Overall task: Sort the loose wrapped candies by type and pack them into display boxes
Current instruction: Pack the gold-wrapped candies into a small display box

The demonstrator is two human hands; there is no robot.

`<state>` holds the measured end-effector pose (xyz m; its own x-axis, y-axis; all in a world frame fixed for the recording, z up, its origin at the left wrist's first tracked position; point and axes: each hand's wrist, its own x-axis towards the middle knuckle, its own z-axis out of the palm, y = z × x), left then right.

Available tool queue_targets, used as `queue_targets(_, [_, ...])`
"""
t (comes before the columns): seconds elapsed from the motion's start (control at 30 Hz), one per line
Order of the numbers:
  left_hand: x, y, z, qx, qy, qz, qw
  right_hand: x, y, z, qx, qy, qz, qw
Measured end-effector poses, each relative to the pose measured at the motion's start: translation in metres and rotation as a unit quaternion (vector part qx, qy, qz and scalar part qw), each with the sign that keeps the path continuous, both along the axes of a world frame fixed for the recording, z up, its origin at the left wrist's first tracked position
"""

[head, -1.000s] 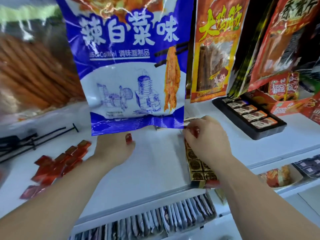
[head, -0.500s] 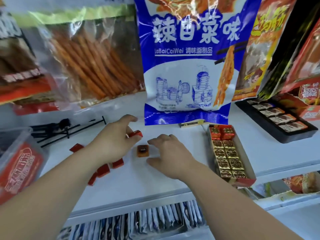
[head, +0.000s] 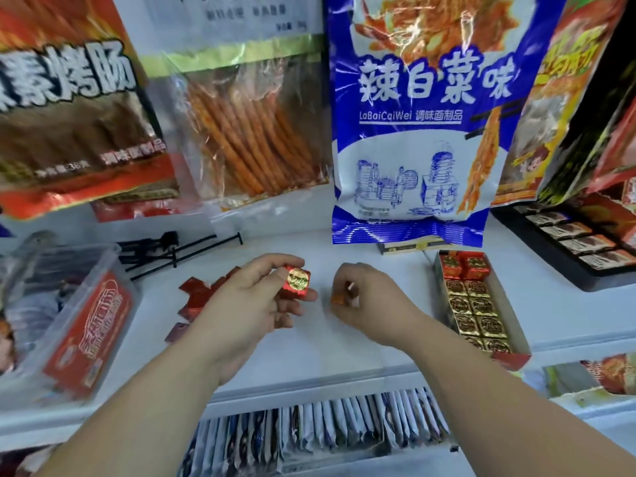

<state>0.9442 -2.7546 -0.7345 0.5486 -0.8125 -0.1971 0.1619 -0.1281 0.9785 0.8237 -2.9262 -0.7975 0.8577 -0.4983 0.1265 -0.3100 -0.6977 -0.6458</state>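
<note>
Shelf [head: 309, 354]: box [head: 508, 315] at frt edge

Display box [head: 510, 316] on shelf [head: 309, 349], hanging bag [head: 409, 139] behind it, tray [head: 592, 283] to its right, right hand [head: 377, 304] with candy [head: 339, 299] just left, left hand [head: 251, 308] with second candy [head: 296, 282] beyond, loose candies [head: 198, 297] then tub [head: 79, 325] farther left.

Bright, even light; white shelf [head: 309, 352] nearly washed out w/ faint shadows. Glare streaks on blue bag [head: 409, 132] near top. Wide-angle bend at edges; clear box [head: 69, 304] at left & lower corners blurred.
</note>
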Motion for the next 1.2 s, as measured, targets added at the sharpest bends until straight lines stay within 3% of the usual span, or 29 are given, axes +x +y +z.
queue_targets(0.1, [-0.007,-0.009,-0.014,-0.016,0.088,0.022,0.996,-0.026,-0.001,0.022,0.19,-0.04,-0.025,0.981])
queue_targets(0.2, [-0.012,-0.021,-0.024,-0.002,0.096,0.007,0.995,-0.052,0.001,0.035,0.286,-0.069,-0.029,0.955])
queue_targets(0.27, [-0.017,-0.027,-0.029,0.005,0.095,-0.003,0.995,-0.065,0.002,0.04,0.292,-0.082,-0.032,0.952])
queue_targets(0.4, [-0.029,-0.038,-0.035,0.008,0.098,-0.025,0.995,-0.08,-0.005,0.041,0.196,-0.069,-0.053,0.977])
queue_targets(0.5, [-0.035,-0.048,-0.035,0.019,0.08,-0.051,0.995,-0.083,-0.012,0.038,0.194,-0.079,-0.061,0.976])
queue_targets(0.6, [-0.034,-0.057,-0.038,0.071,-0.042,-0.07,0.994,-0.084,-0.015,0.033,0.156,-0.063,-0.045,0.985])
queue_targets(0.7, [-0.025,-0.061,-0.044,0.143,-0.194,-0.102,0.965,-0.083,-0.016,0.028,0.125,-0.054,-0.024,0.99])
queue_targets(0.83, [-0.008,-0.062,-0.05,0.211,-0.283,-0.13,0.926,-0.081,-0.017,0.028,0.129,-0.067,-0.003,0.989])
queue_targets(1.0, [0.0,-0.063,-0.055,0.225,-0.374,-0.158,0.886,-0.082,-0.016,0.03,0.112,-0.085,-0.009,0.99])
queue_targets(1.13, [-0.002,-0.063,-0.059,0.235,-0.414,-0.124,0.87,-0.081,-0.013,0.03,0.129,-0.093,-0.02,0.987])
queue_targets(1.2, [-0.007,-0.06,-0.057,0.265,-0.452,-0.105,0.845,-0.08,-0.012,0.031,0.126,-0.088,-0.026,0.988])
